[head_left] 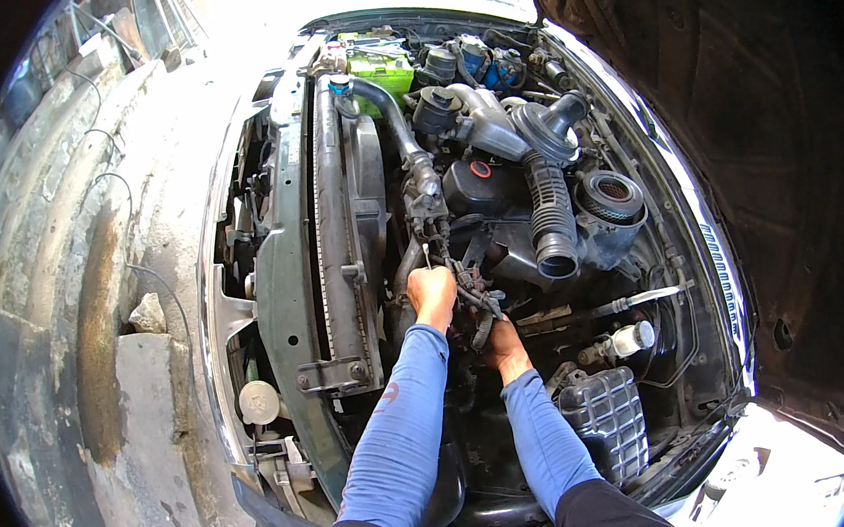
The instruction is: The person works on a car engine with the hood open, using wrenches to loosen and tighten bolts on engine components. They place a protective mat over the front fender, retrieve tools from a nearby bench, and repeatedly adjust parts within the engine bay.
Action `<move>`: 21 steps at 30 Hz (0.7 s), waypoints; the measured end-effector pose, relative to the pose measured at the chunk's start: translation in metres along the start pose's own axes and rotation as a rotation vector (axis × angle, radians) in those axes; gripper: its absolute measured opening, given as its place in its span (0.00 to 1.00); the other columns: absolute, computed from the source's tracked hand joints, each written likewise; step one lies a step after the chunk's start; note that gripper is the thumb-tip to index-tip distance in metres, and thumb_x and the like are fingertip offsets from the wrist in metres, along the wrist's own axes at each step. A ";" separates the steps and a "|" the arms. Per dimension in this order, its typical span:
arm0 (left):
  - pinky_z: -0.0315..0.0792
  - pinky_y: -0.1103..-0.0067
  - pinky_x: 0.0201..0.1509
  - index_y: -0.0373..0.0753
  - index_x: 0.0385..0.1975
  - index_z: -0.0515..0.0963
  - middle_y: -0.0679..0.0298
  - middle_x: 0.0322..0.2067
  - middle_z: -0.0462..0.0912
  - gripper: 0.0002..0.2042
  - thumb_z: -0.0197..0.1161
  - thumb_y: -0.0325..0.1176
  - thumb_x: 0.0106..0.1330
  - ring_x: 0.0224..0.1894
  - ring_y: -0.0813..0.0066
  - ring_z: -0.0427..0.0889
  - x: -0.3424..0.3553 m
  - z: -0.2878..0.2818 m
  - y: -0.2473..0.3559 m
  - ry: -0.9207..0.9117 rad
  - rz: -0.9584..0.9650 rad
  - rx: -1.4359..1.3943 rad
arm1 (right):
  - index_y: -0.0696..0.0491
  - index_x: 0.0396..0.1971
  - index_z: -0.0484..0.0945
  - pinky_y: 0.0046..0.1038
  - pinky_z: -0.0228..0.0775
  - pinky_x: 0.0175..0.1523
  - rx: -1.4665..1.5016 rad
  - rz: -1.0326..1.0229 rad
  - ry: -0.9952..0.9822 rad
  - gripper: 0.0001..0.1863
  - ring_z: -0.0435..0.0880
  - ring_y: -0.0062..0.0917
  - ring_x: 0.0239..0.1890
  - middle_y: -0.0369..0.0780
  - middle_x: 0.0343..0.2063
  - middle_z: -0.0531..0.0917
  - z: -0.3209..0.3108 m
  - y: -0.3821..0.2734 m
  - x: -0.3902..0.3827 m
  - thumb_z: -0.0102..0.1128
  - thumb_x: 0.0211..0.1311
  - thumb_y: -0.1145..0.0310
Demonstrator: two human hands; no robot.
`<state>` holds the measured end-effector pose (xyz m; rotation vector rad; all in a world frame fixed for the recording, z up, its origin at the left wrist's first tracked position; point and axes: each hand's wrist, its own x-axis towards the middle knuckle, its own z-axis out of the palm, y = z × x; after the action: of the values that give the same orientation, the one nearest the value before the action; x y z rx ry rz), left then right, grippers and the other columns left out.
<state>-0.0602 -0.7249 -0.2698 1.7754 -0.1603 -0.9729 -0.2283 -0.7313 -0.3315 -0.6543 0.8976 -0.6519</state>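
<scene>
My left hand [432,293] is closed on a thin metal tool [426,255] that stands up from it at the middle of the engine bay, just below a hose junction [425,203] beside the radiator [339,231]. My right hand [505,347] is lower and to the right, reaching among a bundle of wires and hoses [481,303]; its fingers are mostly hidden there. A ribbed intake hose [550,207] lies to the right above my hands.
A green battery [380,71] sits at the far end, a round air filter [607,197] and a finned plastic box [601,418] at the right. The raised hood [752,134] fills the right edge. Outside the left fender are concrete steps [93,292] with a loose cable.
</scene>
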 end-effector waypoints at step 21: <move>0.75 0.53 0.51 0.29 0.39 0.74 0.36 0.38 0.83 0.10 0.62 0.26 0.60 0.45 0.34 0.82 -0.062 -0.030 0.059 0.232 0.621 0.254 | 0.61 0.37 0.84 0.35 0.76 0.45 -0.831 -0.398 0.507 0.10 0.86 0.40 0.40 0.50 0.34 0.87 -0.010 0.001 -0.054 0.59 0.63 0.70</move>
<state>-0.0610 -0.6961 -0.1839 1.8779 -0.6664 -0.3064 -0.2620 -0.6934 -0.3112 -1.4764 1.5545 -0.8114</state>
